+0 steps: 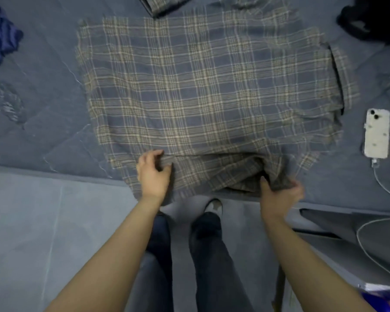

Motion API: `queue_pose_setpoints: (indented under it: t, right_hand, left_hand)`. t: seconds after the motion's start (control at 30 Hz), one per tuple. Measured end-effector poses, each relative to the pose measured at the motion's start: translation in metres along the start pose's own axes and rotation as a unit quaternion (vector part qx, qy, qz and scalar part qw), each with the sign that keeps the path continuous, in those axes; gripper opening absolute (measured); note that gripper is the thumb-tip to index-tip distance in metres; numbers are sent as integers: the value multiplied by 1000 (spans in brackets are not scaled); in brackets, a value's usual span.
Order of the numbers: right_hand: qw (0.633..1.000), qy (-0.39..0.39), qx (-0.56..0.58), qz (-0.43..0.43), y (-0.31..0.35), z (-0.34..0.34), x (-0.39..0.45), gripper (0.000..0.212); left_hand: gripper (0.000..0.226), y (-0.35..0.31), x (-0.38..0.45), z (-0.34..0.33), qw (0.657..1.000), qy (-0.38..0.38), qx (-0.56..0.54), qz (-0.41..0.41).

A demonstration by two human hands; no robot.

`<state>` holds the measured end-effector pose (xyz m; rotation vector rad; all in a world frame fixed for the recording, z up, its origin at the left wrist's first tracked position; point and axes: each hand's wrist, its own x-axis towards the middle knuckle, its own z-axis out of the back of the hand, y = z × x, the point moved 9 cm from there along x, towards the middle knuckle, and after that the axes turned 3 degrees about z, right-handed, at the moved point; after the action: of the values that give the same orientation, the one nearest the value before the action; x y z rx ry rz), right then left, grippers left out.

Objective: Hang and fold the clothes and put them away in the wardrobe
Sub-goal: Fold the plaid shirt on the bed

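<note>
Nearest you, at six o'clock, your dark-trousered legs stand on pale floor against the bed (43, 136) edge. Your left hand (152, 171), at seven o'clock, pinches the near hem of the plaid shirt (207, 86); your right hand (279, 191), at five o'clock, grasps a bunched sleeve fold. Draw both up together, keeping the hem taut, and lay the fold level across the body. The shirt lies flat at centre: soft woven cloth, navy with tan checks, roughly rectangular, collar toward three o'clock. The bed cover is grey-blue and faintly creased. A white phone (377, 134) on its cable lies at three o'clock. Crumpled blue clothing (1, 39) sits at ten o'clock.
</note>
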<state>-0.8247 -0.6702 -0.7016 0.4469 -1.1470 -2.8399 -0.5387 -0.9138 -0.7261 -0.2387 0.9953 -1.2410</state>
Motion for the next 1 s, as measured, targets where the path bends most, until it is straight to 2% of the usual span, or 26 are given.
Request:
queue_pose_setpoints:
  t: [0.03, 0.07, 0.1, 0.13, 0.17, 0.2, 0.23, 0.3, 0.37, 0.4, 0.5, 0.57, 0.6, 0.67, 0.73, 0.8, 0.87, 0.93, 1.0]
  right_hand:
    - [989, -12, 90, -119, -22, -5, -2, 73]
    - [960, -16, 166, -223, -39, -15, -9, 75]
    - [930, -17, 214, -300, -53, -25, -16, 73]
    - [908, -14, 234, -347, -62, -34, -23, 67]
    - [898, -3, 239, -369, -69, -42, -27, 56]
    - [894, 16, 241, -377, -72, -49, -31, 47]
    - [892, 37, 245, -378, -72, -55, -35, 40]
    - [891, 55, 264, -367, -69, -57, -38, 41]
    - [884, 58, 302, -351, -67, -52, -36, 44]
    - [876, 68, 330, -347, -65, -47, -36, 45]
    - [838, 117, 415, -335, -54, -32, -35, 35]
    - [852, 135, 405, -303, -49, -14, -33, 27]
    - [871, 138, 376, -286, -48, -3, -32, 23]
    - [936, 113, 240, -230, -50, 27, -24, 10]
    - [987, 80, 37, -134, -47, 61, -11, 6]
    - [984, 91, -134, -72, -52, 80, -2, 12]
    - [962, 125, -237, -52, -64, 86, 4, 23]
    - [941, 180, -280, -62, -80, 78, 11, 36]
    - [934, 240, -243, -101, -93, 59, 15, 50]
  left_hand:
    - [20, 20, -9, 11, 982, -45, -143, 112]
    - [10, 44, -24, 8, 921, -58, -290, 253]
    - [13, 64, -45, -7, 837, -35, -379, 393]
    - [19, 76, -66, -19, 762, -4, -422, 491]
    - [24, 82, -83, -28, 707, 29, -443, 551]
    - [34, 83, -94, -36, 672, 54, -466, 574]
    - [47, 83, -98, -41, 653, 69, -488, 575]
    - [71, 86, -104, -48, 646, 71, -482, 587]
    - [78, 90, -110, -49, 646, 53, -446, 617]
    - [73, 90, -111, -51, 645, 51, -446, 618]
    - [32, 88, -100, -52, 660, 29, -499, 561]
    - [27, 89, -95, -41, 695, 7, -495, 522]
    - [30, 91, -95, -32, 717, -5, -479, 507]
    - [26, 93, -93, -18, 738, -14, -487, 467]
    - [16, 95, -96, -9, 719, -6, -542, 435]
    - [13, 99, -97, -4, 704, 13, -571, 422]
    - [13, 106, -99, -4, 719, 36, -541, 435]
    - [16, 121, -102, -7, 742, 40, -477, 470]
    - [50, 130, -105, -11, 745, 37, -436, 504]
